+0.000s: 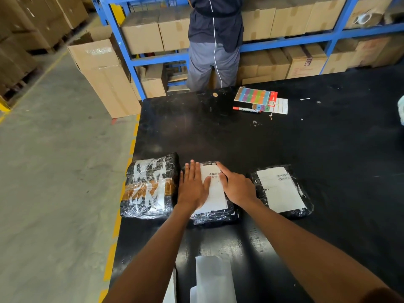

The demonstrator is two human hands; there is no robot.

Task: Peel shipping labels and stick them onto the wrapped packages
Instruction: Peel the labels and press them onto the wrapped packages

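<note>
Three black plastic-wrapped packages lie in a row on the black table [284, 149]. The middle package [215, 216] carries a white shipping label [215, 193] with a barcode. My left hand [192, 189] lies flat on the label's left edge, fingers spread. On the label's right edge my right hand [237, 185] presses down flat. The right package [282, 191] bears its own white label [282, 189]. No label is on the left package [150, 185], which shows white and orange print. White backing sheets [213, 278] lie near the table's front edge.
A red marker [247, 109] and colourful sticker sheets [255, 96] lie at the far side of the table. A person [215, 40] stands behind the table, facing blue shelving [131, 57] full of cardboard boxes. An open carton [105, 77] stands on the floor at left.
</note>
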